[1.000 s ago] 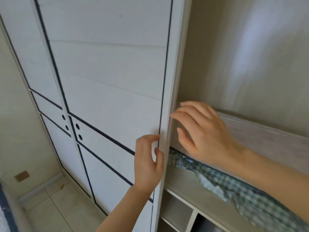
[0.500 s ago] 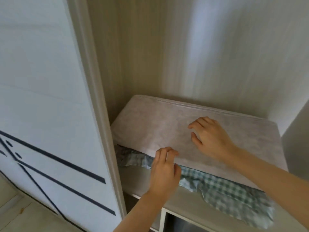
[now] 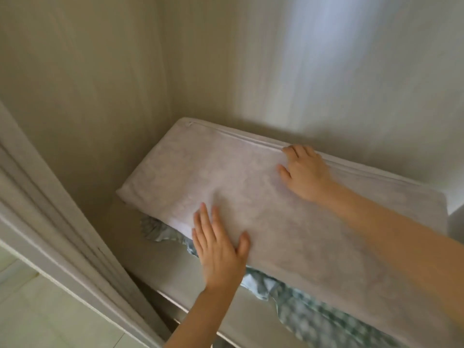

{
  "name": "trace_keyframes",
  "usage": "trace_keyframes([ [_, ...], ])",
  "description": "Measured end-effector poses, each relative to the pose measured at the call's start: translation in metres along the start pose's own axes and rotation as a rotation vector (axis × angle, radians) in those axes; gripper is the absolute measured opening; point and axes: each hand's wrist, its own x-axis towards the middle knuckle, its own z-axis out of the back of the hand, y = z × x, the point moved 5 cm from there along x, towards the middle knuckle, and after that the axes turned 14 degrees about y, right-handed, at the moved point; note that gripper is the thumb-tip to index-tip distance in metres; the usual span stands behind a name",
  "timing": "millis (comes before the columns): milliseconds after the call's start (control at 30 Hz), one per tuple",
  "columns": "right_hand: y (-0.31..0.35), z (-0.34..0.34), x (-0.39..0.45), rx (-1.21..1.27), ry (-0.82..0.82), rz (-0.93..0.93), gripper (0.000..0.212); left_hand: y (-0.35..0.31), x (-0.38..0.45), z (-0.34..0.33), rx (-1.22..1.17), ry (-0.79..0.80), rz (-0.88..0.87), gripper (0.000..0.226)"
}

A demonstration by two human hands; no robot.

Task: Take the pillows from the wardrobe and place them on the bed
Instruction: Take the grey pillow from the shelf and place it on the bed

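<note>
Both hands flat, fingers apart: left hand (image 3: pixel 221 249) at pillow's (image 3: pixel 226 177) six o'clock edge, right hand (image 3: pixel 305 169) at twelve. We should curl under both edges, lift level off the checked cloth (image 3: pixel 308 312).

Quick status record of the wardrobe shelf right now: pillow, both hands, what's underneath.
top pillow: pale, lying flat on the shelf, zip along its far edge
left hand: flat on the pillow's near edge, fingers spread
right hand: on the pillow's far edge, fingers curled at the zip
underneath: green checked fabric, partly covered
lifted: not clearly yet
</note>
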Motion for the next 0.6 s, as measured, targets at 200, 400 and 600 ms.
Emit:
trace_keyframes([
  [200, -0.033, -0.02, 0.02, -0.01, 0.047, -0.103, 0.06, 0.005, -0.012, -0.005, -0.268, -0.109, 0.182, 0.104],
  [400, -0.067, -0.026, 0.032, 0.057, 0.144, -0.231, 0.069, 0.01, -0.019, -0.01, -0.575, -0.133, 0.349, 0.108],
  [600, -0.065, -0.026, 0.027, 0.061, 0.061, -0.237, 0.066, -0.01, -0.021, -0.019, -0.903, -0.088, 0.422, 0.097],
])
